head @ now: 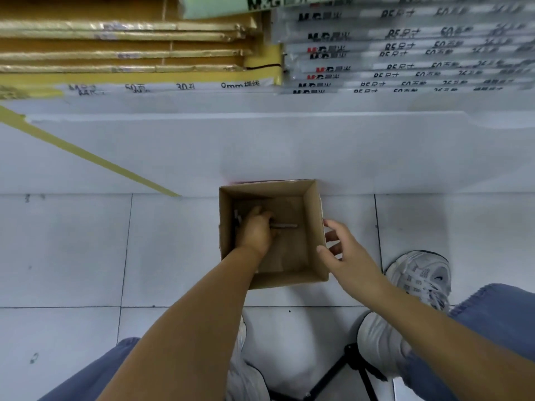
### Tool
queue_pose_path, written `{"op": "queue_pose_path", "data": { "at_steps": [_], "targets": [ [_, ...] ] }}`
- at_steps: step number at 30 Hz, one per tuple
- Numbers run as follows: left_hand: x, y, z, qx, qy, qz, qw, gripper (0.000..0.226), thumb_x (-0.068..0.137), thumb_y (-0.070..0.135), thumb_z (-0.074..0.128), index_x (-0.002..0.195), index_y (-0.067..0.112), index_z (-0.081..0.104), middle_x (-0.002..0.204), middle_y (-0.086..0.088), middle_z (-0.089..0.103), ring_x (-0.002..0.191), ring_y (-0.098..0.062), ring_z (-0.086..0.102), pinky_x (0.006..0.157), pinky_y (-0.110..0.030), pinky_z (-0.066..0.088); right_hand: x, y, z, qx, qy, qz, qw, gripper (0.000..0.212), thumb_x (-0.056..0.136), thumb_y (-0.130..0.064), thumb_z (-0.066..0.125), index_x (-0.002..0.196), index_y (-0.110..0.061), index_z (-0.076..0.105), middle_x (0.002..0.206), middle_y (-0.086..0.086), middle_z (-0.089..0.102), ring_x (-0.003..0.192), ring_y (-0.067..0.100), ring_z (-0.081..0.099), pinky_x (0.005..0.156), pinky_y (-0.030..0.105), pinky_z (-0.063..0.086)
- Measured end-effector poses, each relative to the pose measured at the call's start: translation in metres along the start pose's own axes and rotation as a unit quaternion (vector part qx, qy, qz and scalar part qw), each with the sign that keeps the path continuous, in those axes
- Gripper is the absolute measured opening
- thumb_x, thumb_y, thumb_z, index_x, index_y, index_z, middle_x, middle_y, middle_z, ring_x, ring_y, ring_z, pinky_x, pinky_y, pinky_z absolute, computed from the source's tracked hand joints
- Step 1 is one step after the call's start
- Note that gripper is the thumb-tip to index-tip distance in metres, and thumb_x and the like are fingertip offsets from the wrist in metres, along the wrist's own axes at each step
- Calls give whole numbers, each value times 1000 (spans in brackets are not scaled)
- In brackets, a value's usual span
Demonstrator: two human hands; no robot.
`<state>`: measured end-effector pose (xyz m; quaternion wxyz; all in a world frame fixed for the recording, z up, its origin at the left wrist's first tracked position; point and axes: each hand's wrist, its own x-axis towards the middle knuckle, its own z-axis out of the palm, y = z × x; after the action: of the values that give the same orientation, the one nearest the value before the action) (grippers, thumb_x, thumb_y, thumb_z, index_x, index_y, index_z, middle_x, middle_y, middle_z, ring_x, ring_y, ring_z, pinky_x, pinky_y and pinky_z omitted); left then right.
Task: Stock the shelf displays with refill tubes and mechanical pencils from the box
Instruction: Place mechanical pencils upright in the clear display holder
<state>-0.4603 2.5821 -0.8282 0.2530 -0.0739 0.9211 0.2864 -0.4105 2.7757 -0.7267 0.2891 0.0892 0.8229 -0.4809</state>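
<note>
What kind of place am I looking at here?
Probably a stationery shop or stockroom: stacked M&G paper packs, and a cardboard box on the tiled floor where the left hand grips a grey pen-like stick.

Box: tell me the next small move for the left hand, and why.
Probably lift the left hand straight up out of the box: its fingers are curled round grey sticks at the bottom. The open right hand, beside the right wall, could steady the box meanwhile.
</note>
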Motion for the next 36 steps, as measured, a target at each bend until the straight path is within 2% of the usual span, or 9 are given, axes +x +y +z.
{"op": "queue_pose_path", "data": {
  "at_steps": [7,10,14,19,24,27,30,33,36],
  "targets": [
    [-1,-15,5,61,9,-18,998,21,100,15,52,119,16,62,132,-8,54,116,-26,53,105,-32,39,1,-2,1,4,-18,11,1000,45,98,-34,49,140,-40,32,109,-21,48,91,1,58,64,11,44],
    [0,-15,4,78,-9,-10,997,18,100,20,53,114,17,65,127,-8,59,99,-21,53,90,-29,41,2,-3,1,10,-26,19,999,45,99,-34,48,140,-40,31,110,-21,48,93,3,58,64,12,46],
    [-3,-2,-2,109,-10,23,994,26,100,33,53,118,20,66,127,-8,58,120,-29,48,101,-34,39,3,-3,0,1,-25,19,999,43,100,-33,47,139,-40,30,109,-23,47,92,2,57,59,8,46],
    [-33,25,-25,-71,32,22,997,15,105,29,44,114,20,52,104,-6,66,90,-20,63,75,-36,52,0,0,2,-16,-2,6,1000,44,100,-32,47,141,-38,32,108,-21,48,91,-2,55,57,2,41],
    [-89,29,-72,-228,169,42,958,13,105,33,42,94,28,46,72,10,57,55,-6,52,47,-20,43,-4,-6,0,-71,36,-9,997,42,99,-28,49,140,-26,42,117,-3,53,91,6,56,77,22,46],
    [-114,10,-103,-308,262,-10,914,10,96,39,56,89,33,53,68,14,54,57,0,52,48,-9,40,-14,-22,3,-137,157,-154,966,30,95,-19,54,125,-21,56,107,-4,53,89,8,54,79,24,46],
    [-129,-19,-107,-336,202,-107,914,21,89,41,68,106,32,61,87,11,61,71,-2,58,60,-13,42,-13,-46,17,-159,124,-238,950,21,94,-20,56,114,-27,59,96,-13,53,85,2,53,71,11,40],
    [-136,-39,-94,-430,65,-171,884,33,87,38,74,114,24,63,93,4,63,71,-12,55,60,-23,45,13,-57,45,-195,-27,-155,968,24,95,-21,56,118,-29,59,106,-10,57,89,1,54,77,17,43],
    [-137,-48,-82,-467,16,-176,866,32,86,32,77,114,26,63,101,0,68,75,-13,57,64,-25,48,46,-52,68,-210,-80,-42,973,31,94,-21,58,125,-24,57,119,-4,61,102,11,58,84,22,44]
  ]
}}
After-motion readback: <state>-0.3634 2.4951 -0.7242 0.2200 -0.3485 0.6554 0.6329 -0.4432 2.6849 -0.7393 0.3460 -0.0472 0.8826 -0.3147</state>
